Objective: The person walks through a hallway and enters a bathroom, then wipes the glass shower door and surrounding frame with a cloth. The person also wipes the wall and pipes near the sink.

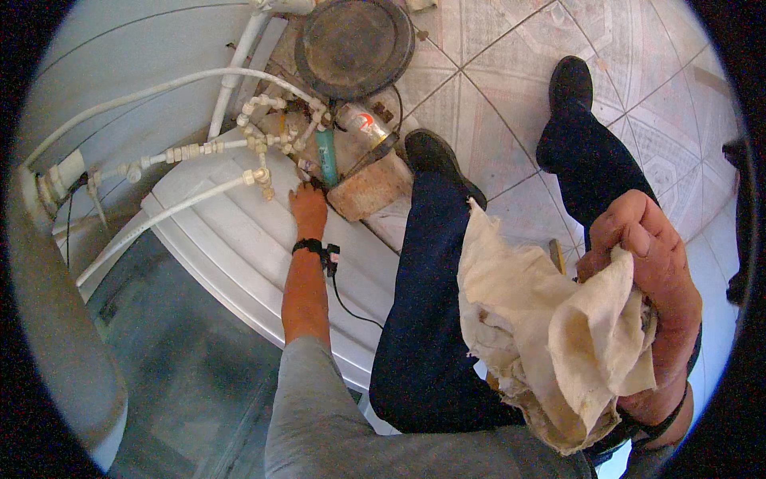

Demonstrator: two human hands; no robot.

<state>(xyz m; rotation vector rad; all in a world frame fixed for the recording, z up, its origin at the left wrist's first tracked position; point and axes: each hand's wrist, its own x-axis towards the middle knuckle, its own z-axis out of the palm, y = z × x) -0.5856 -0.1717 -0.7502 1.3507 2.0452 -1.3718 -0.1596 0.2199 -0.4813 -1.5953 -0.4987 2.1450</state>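
Observation:
My left hand (pixel 308 206) reaches down past the rim of a white tank lid (pixel 239 239) to a teal tube (pixel 326 157) that stands beside a brick (pixel 369 190); the fingertips touch the tube's base, and whether they grip it is hidden. A black wrist strap with a cable sits on that forearm. My right hand (pixel 650 263) is close to the camera at right, fingers closed on a crumpled cream cloth (pixel 550 335) that hangs down over my dark trouser leg.
White pipes with several fittings (pixel 255 144) cross above the tank. A round dark lid (pixel 355 44) and a spray can (pixel 363 124) lie behind the brick. My two black shoes (pixel 435 156) stand on patterned floor tiles (pixel 495 72). Water shows in the tank opening (pixel 183 351).

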